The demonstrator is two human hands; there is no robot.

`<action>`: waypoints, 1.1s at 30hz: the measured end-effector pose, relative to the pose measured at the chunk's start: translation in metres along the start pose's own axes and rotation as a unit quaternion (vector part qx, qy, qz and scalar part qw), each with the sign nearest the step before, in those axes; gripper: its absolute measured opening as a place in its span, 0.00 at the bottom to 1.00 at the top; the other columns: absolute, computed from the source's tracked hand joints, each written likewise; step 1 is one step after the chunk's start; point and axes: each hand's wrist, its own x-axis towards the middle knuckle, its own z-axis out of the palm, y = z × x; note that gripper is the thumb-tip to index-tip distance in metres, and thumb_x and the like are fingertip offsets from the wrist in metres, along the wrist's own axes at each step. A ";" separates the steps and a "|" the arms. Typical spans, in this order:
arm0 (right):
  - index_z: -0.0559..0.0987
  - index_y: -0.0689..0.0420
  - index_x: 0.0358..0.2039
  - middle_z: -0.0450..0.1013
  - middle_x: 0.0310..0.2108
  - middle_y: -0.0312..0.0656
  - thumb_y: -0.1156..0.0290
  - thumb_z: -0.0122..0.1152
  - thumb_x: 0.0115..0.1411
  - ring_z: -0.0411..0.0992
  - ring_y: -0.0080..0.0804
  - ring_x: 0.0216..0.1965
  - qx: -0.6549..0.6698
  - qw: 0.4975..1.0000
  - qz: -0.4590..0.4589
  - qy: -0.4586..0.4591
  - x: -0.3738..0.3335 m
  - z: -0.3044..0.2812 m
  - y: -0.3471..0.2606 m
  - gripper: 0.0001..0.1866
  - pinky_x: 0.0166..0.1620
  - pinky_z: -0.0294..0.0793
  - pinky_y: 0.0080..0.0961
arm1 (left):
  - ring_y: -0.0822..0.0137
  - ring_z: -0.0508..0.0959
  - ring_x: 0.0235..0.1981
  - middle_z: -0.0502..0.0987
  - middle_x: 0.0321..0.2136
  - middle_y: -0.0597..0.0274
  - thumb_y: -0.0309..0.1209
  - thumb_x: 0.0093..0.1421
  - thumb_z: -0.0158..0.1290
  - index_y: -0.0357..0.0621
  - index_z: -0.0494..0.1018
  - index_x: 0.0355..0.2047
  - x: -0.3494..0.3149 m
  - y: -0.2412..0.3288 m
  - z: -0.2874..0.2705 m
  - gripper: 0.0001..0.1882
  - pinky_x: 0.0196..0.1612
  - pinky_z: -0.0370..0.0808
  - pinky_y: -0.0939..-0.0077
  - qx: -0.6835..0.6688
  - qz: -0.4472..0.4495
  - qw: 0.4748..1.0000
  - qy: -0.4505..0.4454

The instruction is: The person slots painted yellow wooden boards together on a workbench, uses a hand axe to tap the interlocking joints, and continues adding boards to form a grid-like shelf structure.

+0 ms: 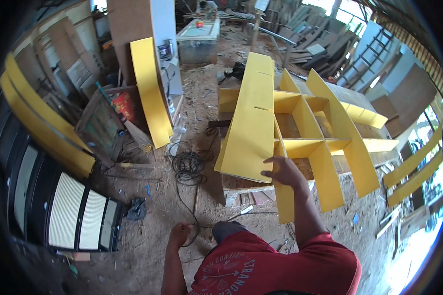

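Note:
My right hand (283, 171) is at the near right corner of a long yellow board (253, 123) with slots cut in it. Its thumb and forefinger are apart over the board's surface; whether they press on it is hard to tell. The board lies tilted on top of other yellow boards, beside a yellow grid of interlocked slotted boards (300, 145). All of this rests on a low wooden table (300, 172). Down at my left side, my left hand (181, 233) hangs with its fingers curled, near a black cable; what they hold, if anything, cannot be made out.
A tangled black cable (187, 167) lies on the littered dirt floor. One yellow board (150, 93) leans against a cabinet, and curved-looking yellow boards (49, 118) stand at left above black-framed panels (66, 211). More yellow strips (416, 164) are at right. A person (209, 7) is far back.

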 end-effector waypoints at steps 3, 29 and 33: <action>0.85 0.60 0.54 0.84 0.51 0.56 0.51 0.77 0.61 0.81 0.54 0.55 -0.042 0.997 -0.069 0.011 0.052 -0.003 0.012 0.29 0.61 0.78 0.44 | 0.63 0.86 0.43 0.87 0.43 0.52 0.42 0.71 0.62 0.37 0.81 0.54 0.083 0.015 -0.024 0.21 0.49 0.81 0.67 -0.030 0.016 0.995 -0.090; 0.68 0.52 0.75 0.55 0.78 0.62 0.65 0.61 0.71 0.47 0.63 0.81 -0.133 0.883 0.350 0.284 0.473 0.116 0.005 0.33 0.79 0.42 0.65 | 0.66 0.84 0.38 0.84 0.38 0.55 0.40 0.73 0.58 0.37 0.80 0.49 0.792 0.016 -0.363 0.17 0.43 0.80 0.67 0.017 -0.040 0.993 -0.113; 0.79 0.55 0.65 0.69 0.69 0.61 0.67 0.61 0.70 0.63 0.60 0.73 -0.223 0.839 0.336 0.365 0.508 0.122 -0.011 0.23 0.76 0.58 0.55 | 0.70 0.84 0.40 0.85 0.39 0.59 0.37 0.74 0.58 0.38 0.80 0.48 0.892 0.191 -0.338 0.14 0.44 0.79 0.72 -0.016 0.025 0.982 -0.184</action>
